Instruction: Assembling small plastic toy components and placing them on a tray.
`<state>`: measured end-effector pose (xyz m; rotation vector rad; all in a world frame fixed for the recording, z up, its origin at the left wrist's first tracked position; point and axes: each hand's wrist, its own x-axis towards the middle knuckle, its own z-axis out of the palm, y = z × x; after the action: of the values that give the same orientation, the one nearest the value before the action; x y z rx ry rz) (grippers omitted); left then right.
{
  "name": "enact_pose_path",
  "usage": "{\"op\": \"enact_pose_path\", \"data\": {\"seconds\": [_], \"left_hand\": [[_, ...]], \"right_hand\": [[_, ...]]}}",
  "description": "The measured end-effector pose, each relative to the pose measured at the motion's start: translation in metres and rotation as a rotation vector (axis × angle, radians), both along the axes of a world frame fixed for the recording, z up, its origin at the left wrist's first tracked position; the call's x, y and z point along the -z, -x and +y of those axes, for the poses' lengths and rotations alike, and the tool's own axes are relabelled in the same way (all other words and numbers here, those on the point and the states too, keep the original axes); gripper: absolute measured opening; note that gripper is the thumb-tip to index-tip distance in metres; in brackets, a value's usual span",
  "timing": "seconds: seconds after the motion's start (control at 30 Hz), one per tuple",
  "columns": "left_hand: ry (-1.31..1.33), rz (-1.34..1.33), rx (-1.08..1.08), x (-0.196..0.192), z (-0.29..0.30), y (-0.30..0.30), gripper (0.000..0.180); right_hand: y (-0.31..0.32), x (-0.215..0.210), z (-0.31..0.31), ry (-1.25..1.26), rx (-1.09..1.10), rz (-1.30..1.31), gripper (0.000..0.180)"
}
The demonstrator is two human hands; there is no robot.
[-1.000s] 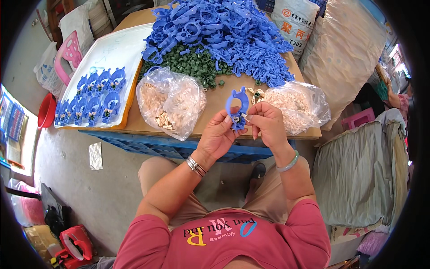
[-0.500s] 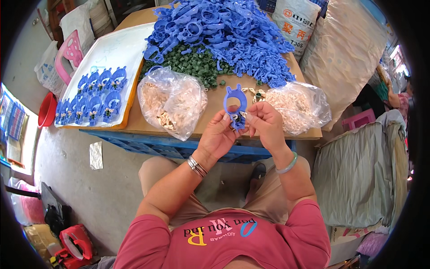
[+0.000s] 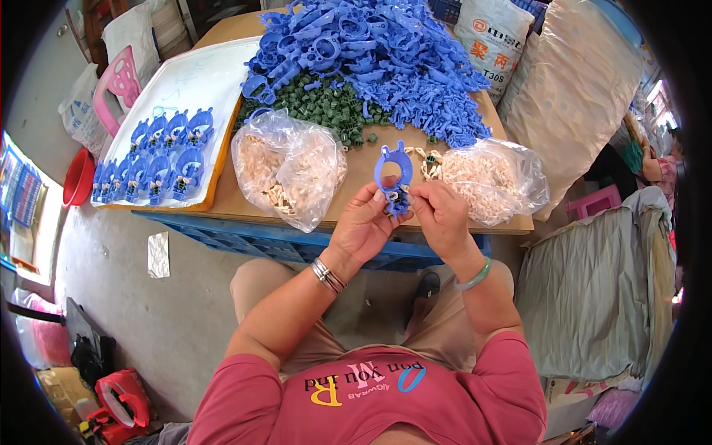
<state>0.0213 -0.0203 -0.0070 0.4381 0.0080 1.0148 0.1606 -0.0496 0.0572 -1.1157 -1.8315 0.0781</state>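
My left hand (image 3: 363, 226) grips the lower end of a blue plastic ring-shaped piece (image 3: 397, 156) with two ear-like knobs on top, held upright above the table's front edge. Small dark and cream parts sit in its base, partly hidden by fingers. My right hand (image 3: 446, 216) is closed in a pinch at the right side of that base; what lies between its fingertips is too small to make out. Just beyond it are loose cream pieces (image 3: 430, 159) on the cardboard. Clear bags of small cream parts flank my hands: a left bag (image 3: 304, 167) and a right bag (image 3: 493, 178).
Heaped at the back are blue plastic parts (image 3: 371, 52), with small dark green parts (image 3: 319, 107) in front. A white tray (image 3: 196, 81) on the left carries rows of assembled blue pieces (image 3: 157, 178). Large sacks (image 3: 571, 81) stand at the right, and a blue crate (image 3: 297, 243) is under the tabletop.
The blue piece has shifted slightly right and turned a little in my left hand. My right fingertips remain at its base, with the hand slightly lower.
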Motion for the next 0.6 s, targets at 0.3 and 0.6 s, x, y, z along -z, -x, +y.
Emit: {"op": "enact_pose_path", "data": {"seconds": [0.3,0.6], "left_hand": [[-0.019,-0.015,-0.026,-0.001,-0.001,-0.0019,0.027],[-0.044,-0.023,-0.011,-0.0022,-0.0011,-0.0013,0.028]], "right_hand": [[0.0045,0.0042,-0.002,0.037,0.033,0.072,0.008],[0.0054,0.0053,-0.0026,0.184,0.032,0.269,0.006]]}}
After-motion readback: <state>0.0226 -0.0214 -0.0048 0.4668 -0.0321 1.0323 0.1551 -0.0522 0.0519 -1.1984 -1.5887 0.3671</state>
